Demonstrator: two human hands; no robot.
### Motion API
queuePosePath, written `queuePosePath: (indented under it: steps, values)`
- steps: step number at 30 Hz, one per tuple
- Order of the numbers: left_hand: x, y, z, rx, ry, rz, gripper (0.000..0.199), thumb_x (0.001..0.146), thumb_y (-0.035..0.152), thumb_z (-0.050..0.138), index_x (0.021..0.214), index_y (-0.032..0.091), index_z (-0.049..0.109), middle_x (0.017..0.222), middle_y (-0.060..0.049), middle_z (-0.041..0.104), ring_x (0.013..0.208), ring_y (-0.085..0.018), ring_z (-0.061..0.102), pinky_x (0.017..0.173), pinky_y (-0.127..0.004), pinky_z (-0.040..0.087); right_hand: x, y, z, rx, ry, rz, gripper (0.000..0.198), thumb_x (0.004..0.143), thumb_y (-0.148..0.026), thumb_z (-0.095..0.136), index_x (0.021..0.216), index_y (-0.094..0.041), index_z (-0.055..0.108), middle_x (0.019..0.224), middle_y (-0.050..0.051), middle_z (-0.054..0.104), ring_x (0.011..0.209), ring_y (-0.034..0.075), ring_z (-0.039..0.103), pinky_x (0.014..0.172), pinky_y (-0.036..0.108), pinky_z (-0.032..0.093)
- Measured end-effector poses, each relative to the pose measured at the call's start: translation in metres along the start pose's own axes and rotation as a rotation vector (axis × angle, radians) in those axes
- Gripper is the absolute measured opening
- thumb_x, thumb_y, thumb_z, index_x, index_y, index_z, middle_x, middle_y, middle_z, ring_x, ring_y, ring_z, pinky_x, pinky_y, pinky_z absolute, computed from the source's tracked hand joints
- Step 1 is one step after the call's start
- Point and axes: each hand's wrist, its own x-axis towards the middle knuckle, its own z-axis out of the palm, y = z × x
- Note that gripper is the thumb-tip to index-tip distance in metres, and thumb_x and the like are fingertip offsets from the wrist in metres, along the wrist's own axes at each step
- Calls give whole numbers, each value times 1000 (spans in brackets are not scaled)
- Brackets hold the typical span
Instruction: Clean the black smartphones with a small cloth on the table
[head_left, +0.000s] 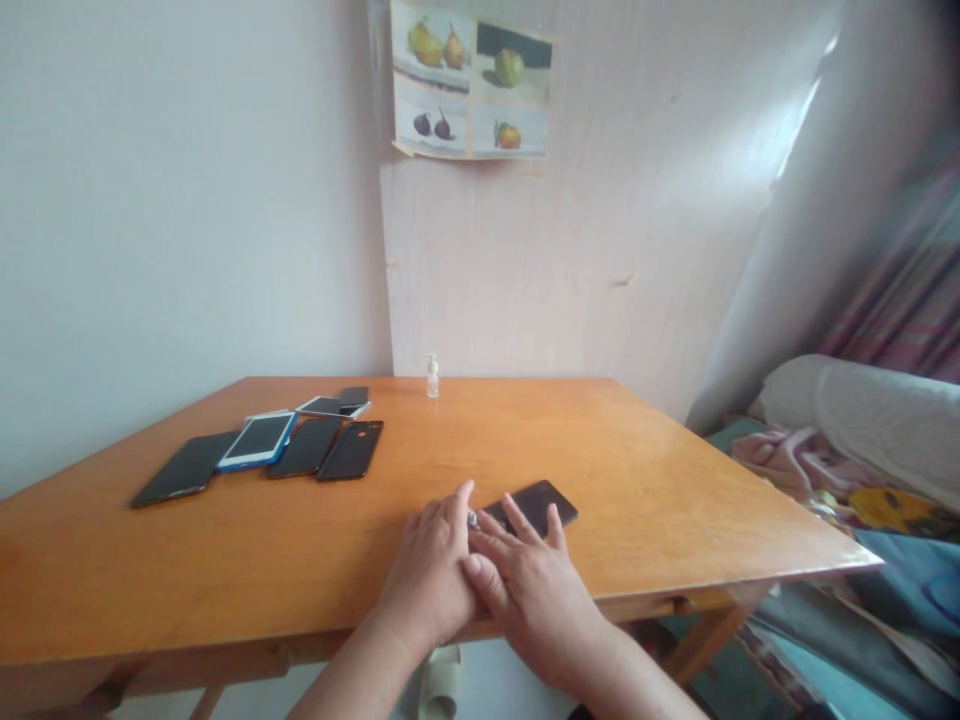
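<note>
Evidently, the right hand (536, 585) is resting open, fingers spread over the phone (541, 507), which is lying in front and right of the pump bottle (433, 382); whether the left hand (431, 565) is gripping anything, I can't tell. Light pressure should be keeping the phone steady.

Two hands (536, 580), one bottle (433, 382), perhaps seven devices (551, 502)
</note>
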Motion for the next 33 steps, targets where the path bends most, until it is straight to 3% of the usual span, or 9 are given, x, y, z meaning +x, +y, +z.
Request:
queuePosePath:
  steps: [2,6,8,14,16,20,22,29,33]
  values:
    - [0,1,-1,-12,10,-14,71,77,30,54,142,13,31,129,-15,57,119,-29,51,103,-43,34,4,11,-2,-12,0,33,48,100,-52,18,138,-41,45,148,-5,44,145,29,17,109,70,1]
    - [0,4,-2,-21,32,-12,80,71,36,61,142,13,31,121,-14,62,116,-31,52,103,-45,35,19,46,-4,-120,74,283,50,100,-53,19,136,-36,49,147,-2,44,145,32,16,105,75,1]
    - [1,4,-1,-25,35,-8,81,71,36,61,143,14,31,121,-14,62,116,-31,52,103,-45,35,20,46,-3,-142,88,336,51,99,-53,19,135,-34,50,148,-1,43,144,33,16,104,76,2]
    - [0,1,-2,-48,18,-13,70,78,25,50,144,15,29,130,-14,58,119,-27,52,103,-42,34,4,1,1,-15,7,60,50,99,-54,17,138,-40,46,147,-4,44,144,29,20,108,71,3]
    - [0,1,-2,-48,21,-16,72,77,29,53,144,14,29,127,-14,59,118,-29,51,103,-43,34,5,9,-2,-29,3,90,51,99,-54,16,138,-40,46,147,-3,44,145,30,18,107,72,1]
    - [0,3,-2,-50,34,-13,81,71,38,62,143,14,31,121,-14,62,116,-30,53,104,-45,34,18,49,-8,-144,56,342,52,99,-53,17,139,-36,47,149,-2,42,145,33,15,103,77,2]
    - [0,4,-2,-45,31,-3,81,70,37,61,142,15,32,123,-14,61,117,-30,52,104,-45,34,20,54,-8,-179,72,406,53,99,-54,18,140,-33,46,149,0,40,145,33,14,103,77,3]
    - [-1,2,-5,-45,-22,0,72,71,35,60,138,16,38,132,-15,56,123,-30,48,105,-44,31,-17,3,2,-50,8,106,51,99,-54,18,141,-38,42,149,-4,40,145,27,15,110,68,0]
    - [0,2,-3,-27,8,10,72,72,37,60,137,16,39,128,-14,58,121,-30,49,104,-44,32,-21,36,-4,-102,47,264,51,99,-55,19,139,-38,46,148,-4,41,145,31,14,107,73,2]
